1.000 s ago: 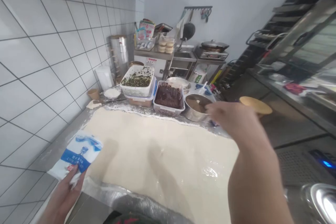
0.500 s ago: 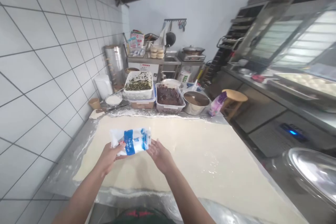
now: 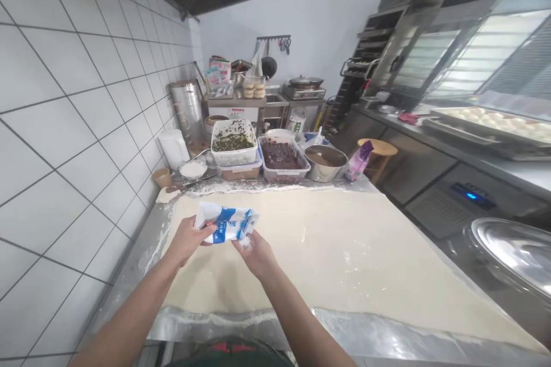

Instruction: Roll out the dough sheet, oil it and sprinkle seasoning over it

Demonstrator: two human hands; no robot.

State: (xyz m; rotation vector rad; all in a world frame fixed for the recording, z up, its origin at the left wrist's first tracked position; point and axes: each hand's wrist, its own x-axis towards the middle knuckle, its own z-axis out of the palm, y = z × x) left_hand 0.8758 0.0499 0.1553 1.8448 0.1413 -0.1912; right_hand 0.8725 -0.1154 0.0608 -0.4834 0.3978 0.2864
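Note:
A white and blue printed plastic packet (image 3: 228, 225) is gripped at its left end by my left hand (image 3: 189, 241), thumb on top. It tilts with its right end over my right hand (image 3: 255, 253), which is cupped palm up beneath that end. A small heap of white powder (image 3: 245, 241) shows in the right palm; some of those fingers are hidden behind the packet. Below both hands a wide, thin sheet of pale dough (image 3: 322, 246) covers most of the metal table (image 3: 129, 281). Shiny wet spots lie on the dough's right half.
Along the table's back stand a tub of chopped greens (image 3: 233, 156), a tub of dark paste (image 3: 284, 175), a steel bowl (image 3: 325, 171), a purple pouch (image 3: 359, 163), a bowl of white powder (image 3: 193, 170) and a white jug (image 3: 173, 148). Tiled wall (image 3: 64, 143) borders the left.
The packet's right end now tips over my right palm, where white powder has appeared. My right hand has moved in under the packet. The view has shifted slightly.

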